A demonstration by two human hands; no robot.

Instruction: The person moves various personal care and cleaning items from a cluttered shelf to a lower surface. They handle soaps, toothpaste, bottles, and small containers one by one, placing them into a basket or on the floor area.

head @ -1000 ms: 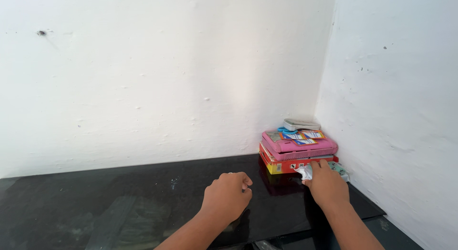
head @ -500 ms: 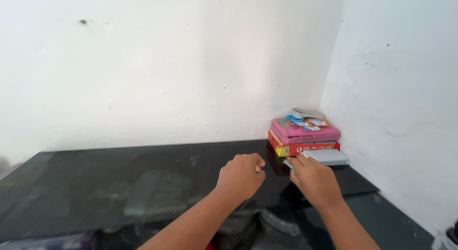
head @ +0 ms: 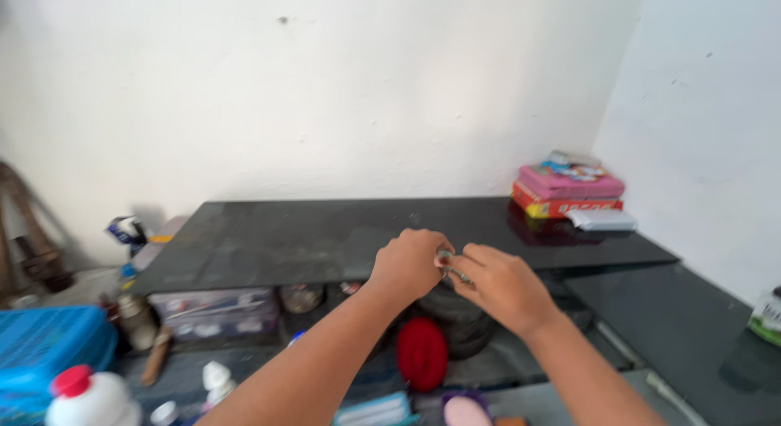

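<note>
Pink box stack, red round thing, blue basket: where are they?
Pink box stack (head: 569, 184), head view, pink top box's side.
Red round thing (head: 421, 353), head view, its middle.
Blue basket (head: 49, 340), head view, its mesh side.

White plastered walls (head: 366, 92) meeting in a corner at right, scuffed and marked with a small dark spot high up. Long black glossy table (head: 325, 239) against the back wall, a lower black ledge (head: 691, 312) beside it at right. Shelf space underneath, dim and cluttered. Soft daylight, even across the walls, faint reflections on the black top.
</note>
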